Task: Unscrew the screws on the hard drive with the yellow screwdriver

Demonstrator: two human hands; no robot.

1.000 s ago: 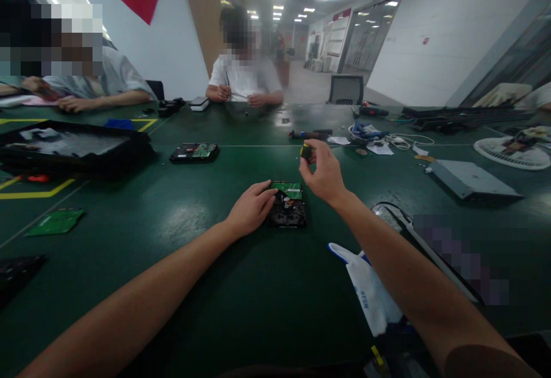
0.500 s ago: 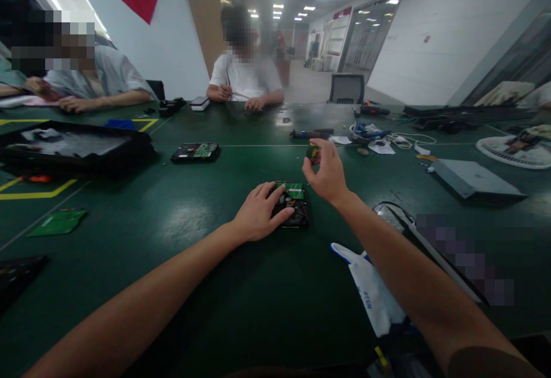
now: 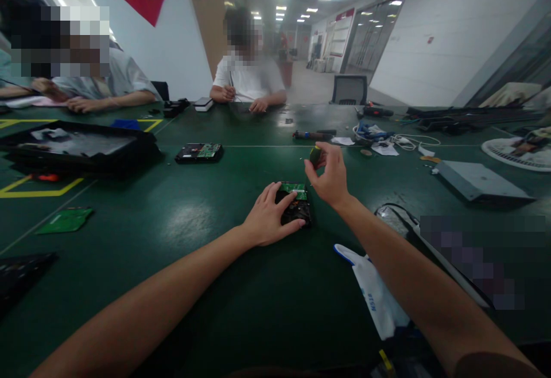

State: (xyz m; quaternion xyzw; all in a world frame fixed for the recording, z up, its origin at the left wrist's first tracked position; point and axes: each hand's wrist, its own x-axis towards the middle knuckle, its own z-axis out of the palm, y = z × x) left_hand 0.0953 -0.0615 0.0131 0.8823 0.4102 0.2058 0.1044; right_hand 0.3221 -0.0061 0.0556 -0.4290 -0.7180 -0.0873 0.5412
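A hard drive (image 3: 303, 213) with a green circuit board on its far side lies on the table in front of me. My left hand (image 3: 272, 214) spans it from the left, fingers over the board and thumb along the near edge. Just beyond the drive's right far corner, my right hand (image 3: 328, 171) is raised, thumb and fingers closed on a small screwdriver (image 3: 315, 155) with a dark and yellow handle. Most of its shaft cannot be made out. A second hard drive (image 3: 198, 152) lies farther off to the left, its board facing up.
A big black casing (image 3: 77, 151) and a loose green circuit board (image 3: 64, 221) lie left. On the right are a grey metal box (image 3: 482, 180), tangled cables (image 3: 374, 134) and a white glove (image 3: 379, 295). Across the table sits a person (image 3: 249, 77); another is at far left.
My left hand has shifted slightly to the right over the hard drive, its thumb now nearer the drive's near edge. The screwdriver handle in my right hand has tilted a little. The view has turned slightly.
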